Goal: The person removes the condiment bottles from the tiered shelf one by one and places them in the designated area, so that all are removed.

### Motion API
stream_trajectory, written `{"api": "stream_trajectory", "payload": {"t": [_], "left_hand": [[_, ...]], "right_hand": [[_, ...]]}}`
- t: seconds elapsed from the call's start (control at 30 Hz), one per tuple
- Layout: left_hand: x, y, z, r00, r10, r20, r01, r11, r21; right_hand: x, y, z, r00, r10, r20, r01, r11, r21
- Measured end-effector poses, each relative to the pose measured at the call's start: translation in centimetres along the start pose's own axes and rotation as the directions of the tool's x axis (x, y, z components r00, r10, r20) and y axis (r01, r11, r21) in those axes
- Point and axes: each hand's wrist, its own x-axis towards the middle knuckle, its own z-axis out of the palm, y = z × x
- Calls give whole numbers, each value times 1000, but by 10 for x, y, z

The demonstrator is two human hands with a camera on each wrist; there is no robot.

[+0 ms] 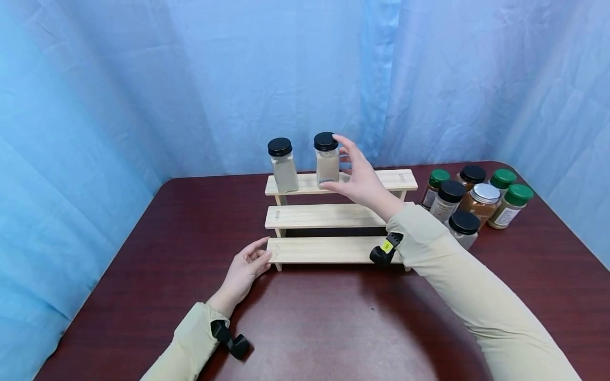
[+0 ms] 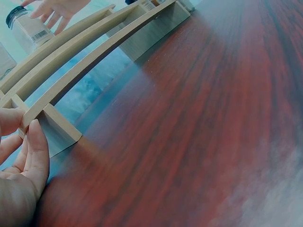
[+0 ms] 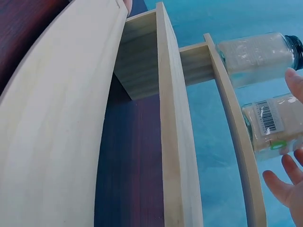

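A three-tier wooden rack [image 1: 329, 216] stands on the table. My left hand [image 1: 245, 269] pinches the left end of its lowest tier between thumb and fingers; the left wrist view shows the thumb [image 2: 10, 122] against the board's end. On the top tier, my right hand [image 1: 359, 177] holds a black-lidded glass spice jar [image 1: 327, 164] of pale contents, one finger at the lid and the thumb low down. That jar is upright, with a barcode label [image 3: 268, 117]. To its left, a similar spice jar [image 1: 284, 172] stands apart on the same tier.
Right of the rack, several spice jars are clustered, among them a green-lidded jar [image 1: 511, 206], a silver-lidded jar [image 1: 481, 201] and a black-lidded jar [image 1: 463, 228]. Blue curtains [image 1: 286, 79] hang behind and beside the dark red table [image 1: 305, 323].
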Motion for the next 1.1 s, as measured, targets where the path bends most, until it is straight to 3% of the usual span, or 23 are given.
{"api": "stream_trajectory", "payload": {"t": [0.43,0.77,1.1], "left_hand": [[0,3,0,1000,7,6,-7,1000,7],[-1,2,0,1000,6,7,-6,1000,7],[-1,1,0,1000,7,1,-7,1000,2]], "right_hand": [[6,5,10,998,-2,-62,2,1000,0],[7,6,22,986,-43,-162,32,997,-68],[4,3,25,975,-81,-205,56,991,-126]]}}
